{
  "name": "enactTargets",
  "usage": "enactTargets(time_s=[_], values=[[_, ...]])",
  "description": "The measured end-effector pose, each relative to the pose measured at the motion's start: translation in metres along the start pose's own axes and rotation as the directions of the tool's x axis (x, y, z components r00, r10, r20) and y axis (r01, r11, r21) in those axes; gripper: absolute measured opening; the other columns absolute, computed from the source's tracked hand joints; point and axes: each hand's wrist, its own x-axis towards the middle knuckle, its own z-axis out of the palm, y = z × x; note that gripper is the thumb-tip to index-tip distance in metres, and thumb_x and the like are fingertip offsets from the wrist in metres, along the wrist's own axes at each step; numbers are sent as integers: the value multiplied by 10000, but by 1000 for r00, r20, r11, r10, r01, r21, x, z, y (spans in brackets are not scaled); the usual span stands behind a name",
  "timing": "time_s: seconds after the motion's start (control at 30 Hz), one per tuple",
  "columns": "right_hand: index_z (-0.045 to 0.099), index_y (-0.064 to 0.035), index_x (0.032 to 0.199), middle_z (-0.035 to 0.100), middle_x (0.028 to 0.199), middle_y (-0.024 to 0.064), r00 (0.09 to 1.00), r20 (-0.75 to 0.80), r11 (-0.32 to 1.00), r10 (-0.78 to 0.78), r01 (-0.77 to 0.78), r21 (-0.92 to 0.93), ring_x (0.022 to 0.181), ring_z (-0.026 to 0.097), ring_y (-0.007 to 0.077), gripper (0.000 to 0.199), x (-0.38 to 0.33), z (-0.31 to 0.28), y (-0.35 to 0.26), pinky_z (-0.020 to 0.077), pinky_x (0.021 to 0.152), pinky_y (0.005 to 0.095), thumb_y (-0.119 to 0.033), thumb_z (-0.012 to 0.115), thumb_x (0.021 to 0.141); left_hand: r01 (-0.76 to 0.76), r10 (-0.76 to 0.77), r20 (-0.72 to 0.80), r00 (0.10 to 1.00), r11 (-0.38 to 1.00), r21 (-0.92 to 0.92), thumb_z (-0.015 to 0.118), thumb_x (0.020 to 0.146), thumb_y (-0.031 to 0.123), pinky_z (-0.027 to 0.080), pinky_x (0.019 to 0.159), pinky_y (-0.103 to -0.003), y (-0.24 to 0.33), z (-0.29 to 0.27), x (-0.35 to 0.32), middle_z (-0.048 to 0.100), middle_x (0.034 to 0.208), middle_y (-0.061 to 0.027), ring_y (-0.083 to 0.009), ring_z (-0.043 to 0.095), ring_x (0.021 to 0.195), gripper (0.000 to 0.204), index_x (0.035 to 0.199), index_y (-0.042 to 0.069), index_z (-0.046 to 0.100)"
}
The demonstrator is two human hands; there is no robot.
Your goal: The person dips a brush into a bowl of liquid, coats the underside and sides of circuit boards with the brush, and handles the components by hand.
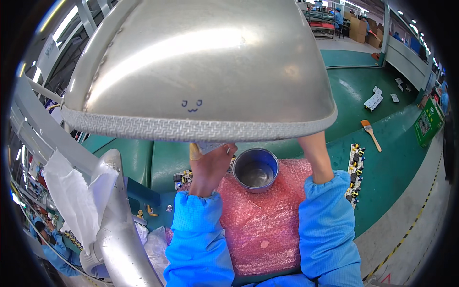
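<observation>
My left hand reaches under the front rim of a metal hood. Its fingers are curled around a pale, partly see-through piece, mostly covered by the hood; I cannot make out its kind. A yellowish cover sits on one fingertip. My right wrist goes up behind the hood's right corner, which hides the hand and its fingers. Between my arms a round metal cup stands on pink bubble wrap, close to my left hand. Part of a circuit board shows beside my left wrist.
On the green bench, a populated circuit board strip and a flat brush lie to the right. White parts lie farther back. At left, a thick metal duct carries white cloth; a person sits beyond.
</observation>
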Motion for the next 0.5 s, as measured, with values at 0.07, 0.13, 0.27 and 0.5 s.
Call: enactTargets(time_s=[0.07,0.13,0.27,0.5], values=[[639,60,934,665,854,98,998,-50,985,-45,36,-166,783,649,165,146,10,-23,3,534,671,277,-25,580,831,-34,31,-34,999,995,-97,666,675,614,374,849,-360,1,-2,2,547,1129,-64,-241,468,958,702,1158,121,540],[651,53,926,666,828,81,996,-73,933,-48,18,-360,755,637,141,153,22,-50,-2,510,677,259,-57,601,832,-70,58,-66,996,977,-199,585,727,652,368,806,-345,3,0,3,561,1107,-87,-243,459,889,706,1173,107,539],[659,32,950,665,823,52,994,-68,931,-87,57,-360,743,607,100,153,24,-60,2,481,685,242,-47,631,822,-36,27,-61,998,987,-154,642,640,675,364,812,-351,11,-10,3,549,1095,-64,-230,461,930,746,1135,125,545],[670,13,953,679,860,95,949,244,861,-202,290,-418,789,625,134,220,10,-33,-5,489,714,269,23,693,734,-240,198,-254,947,960,-146,657,663,651,394,753,-346,9,-1,5,473,1063,-165,-268,436,861,884,1215,17,384]])
